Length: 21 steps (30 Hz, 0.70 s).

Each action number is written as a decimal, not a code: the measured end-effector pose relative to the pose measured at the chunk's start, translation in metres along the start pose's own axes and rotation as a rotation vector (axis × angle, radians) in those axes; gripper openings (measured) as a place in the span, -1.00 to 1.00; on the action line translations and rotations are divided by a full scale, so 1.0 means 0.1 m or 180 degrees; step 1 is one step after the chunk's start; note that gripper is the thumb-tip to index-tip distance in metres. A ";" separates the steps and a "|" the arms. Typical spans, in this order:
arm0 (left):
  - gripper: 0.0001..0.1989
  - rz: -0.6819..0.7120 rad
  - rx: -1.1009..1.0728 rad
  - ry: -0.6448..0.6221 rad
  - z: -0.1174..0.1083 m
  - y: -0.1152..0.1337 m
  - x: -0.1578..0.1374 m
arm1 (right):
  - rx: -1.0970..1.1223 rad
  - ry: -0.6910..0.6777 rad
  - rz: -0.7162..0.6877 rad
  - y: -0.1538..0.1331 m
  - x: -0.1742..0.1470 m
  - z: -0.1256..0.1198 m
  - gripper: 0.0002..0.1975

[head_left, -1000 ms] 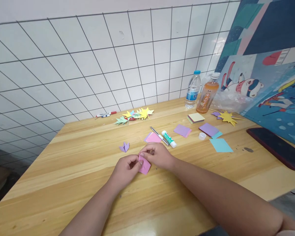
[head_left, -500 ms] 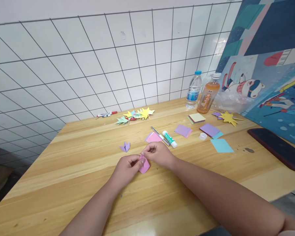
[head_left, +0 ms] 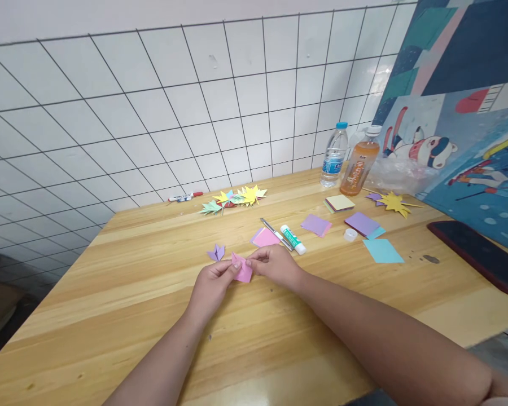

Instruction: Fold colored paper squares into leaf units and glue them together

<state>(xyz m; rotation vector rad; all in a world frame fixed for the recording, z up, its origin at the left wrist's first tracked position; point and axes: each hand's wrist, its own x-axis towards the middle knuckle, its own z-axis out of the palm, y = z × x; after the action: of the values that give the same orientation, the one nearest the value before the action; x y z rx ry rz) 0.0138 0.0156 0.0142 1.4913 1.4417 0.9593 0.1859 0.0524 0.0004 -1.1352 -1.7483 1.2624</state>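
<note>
A pink folded paper (head_left: 244,274) is held low over the wooden table between both hands. My left hand (head_left: 214,283) pinches its left side, thumb on top. On the right side, my right hand (head_left: 275,264) grips the paper's edge between thumb and fingers. A purple folded paper piece (head_left: 217,252) lies just beyond my left hand. Past my right hand are a small stack of pink and purple paper (head_left: 266,237), a pen (head_left: 275,233) and a green and white glue stick (head_left: 293,239).
Paper leaves (head_left: 237,197) and markers (head_left: 185,197) lie by the tiled wall. Paper stacks (head_left: 339,203), a blue sheet (head_left: 383,251) and a white cap (head_left: 350,234) are right. Two bottles (head_left: 333,155) stand behind; a phone (head_left: 476,255) rests at the right edge.
The pink paper has turned and moved slightly up and left, with a pointed flap now showing at its top. Both hands have shifted with it and still hold it.
</note>
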 end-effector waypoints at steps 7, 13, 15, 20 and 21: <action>-0.63 0.0091 0.0135 0.0098 0.01 0.05 -0.01 | -0.0071 -0.0025 -0.0050 0.01 0.01 0.01 -0.80; -0.63 0.0074 0.0099 0.0072 0.01 0.02 0.00 | -0.0012 -0.0074 0.0071 -0.01 0.01 0.00 -0.83; -0.62 0.0053 0.0000 0.0072 0.01 0.01 0.01 | -0.0097 -0.0079 0.0111 -0.03 0.01 0.00 -0.83; -0.66 -0.0041 -0.0251 0.0100 0.01 0.00 0.01 | -0.0022 -0.0175 0.0037 -0.05 -0.01 -0.02 -0.79; -0.67 -0.0045 -0.0270 0.0101 0.01 0.00 0.01 | -0.0011 -0.0165 0.0020 -0.05 -0.01 -0.02 -0.78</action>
<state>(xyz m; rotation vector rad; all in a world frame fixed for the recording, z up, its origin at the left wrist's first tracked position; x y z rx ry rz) 0.0151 0.0162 0.0142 1.4082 1.4148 1.0267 0.1866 0.0514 0.0053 -1.1199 -1.7866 1.3039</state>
